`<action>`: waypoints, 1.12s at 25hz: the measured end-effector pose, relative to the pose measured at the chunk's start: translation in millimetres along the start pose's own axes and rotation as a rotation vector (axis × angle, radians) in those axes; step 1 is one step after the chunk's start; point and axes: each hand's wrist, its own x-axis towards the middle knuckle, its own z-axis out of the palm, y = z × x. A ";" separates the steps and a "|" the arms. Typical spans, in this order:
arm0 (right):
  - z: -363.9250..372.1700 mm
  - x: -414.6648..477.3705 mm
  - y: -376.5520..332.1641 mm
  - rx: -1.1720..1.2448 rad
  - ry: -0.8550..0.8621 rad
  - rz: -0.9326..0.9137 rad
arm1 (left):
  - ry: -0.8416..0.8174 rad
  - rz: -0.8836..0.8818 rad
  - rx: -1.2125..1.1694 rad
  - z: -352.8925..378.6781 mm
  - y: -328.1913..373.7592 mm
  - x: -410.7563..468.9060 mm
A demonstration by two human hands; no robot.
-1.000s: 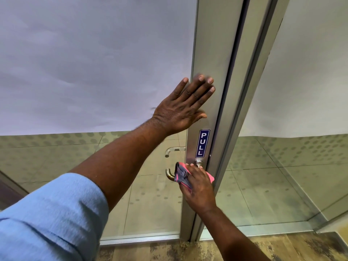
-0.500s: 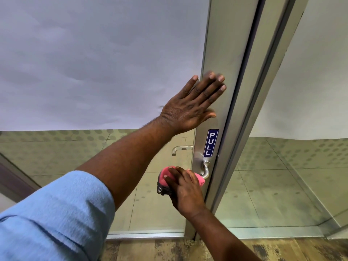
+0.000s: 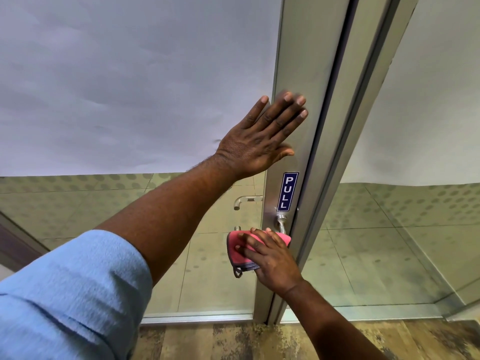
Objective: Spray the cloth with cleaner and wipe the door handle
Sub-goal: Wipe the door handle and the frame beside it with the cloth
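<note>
Against the door frame my left hand lies flat, fingers spread, steadying the door. Lower down, my right hand presses the pink cloth over the door handle, fingers closed on cloth and lever. I judge the wiping step underway; next I should rub along the lever toward its mount.

Glass partition with a metal door frame, seen from close up.

A brushed metal door frame rises through the middle, bearing a blue PULL sign. Glass panels stand on both sides, frosted white film covering their upper parts. Through the clear lower glass, pale tiles with dotted patterns show. A mottled brown floor runs along the bottom.
</note>
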 end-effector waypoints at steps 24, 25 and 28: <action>-6.1 37.0 -52.9 1.796 0.898 1.395 | -0.041 -0.003 0.034 -7.2 0.9 3.5; -3.2 40.0 -57.6 1.845 0.891 1.430 | -0.038 -0.002 0.035 -8.1 1.1 3.9; 4.3 50.7 -81.5 1.818 0.739 1.509 | -0.031 0.000 0.043 -10.1 1.2 4.5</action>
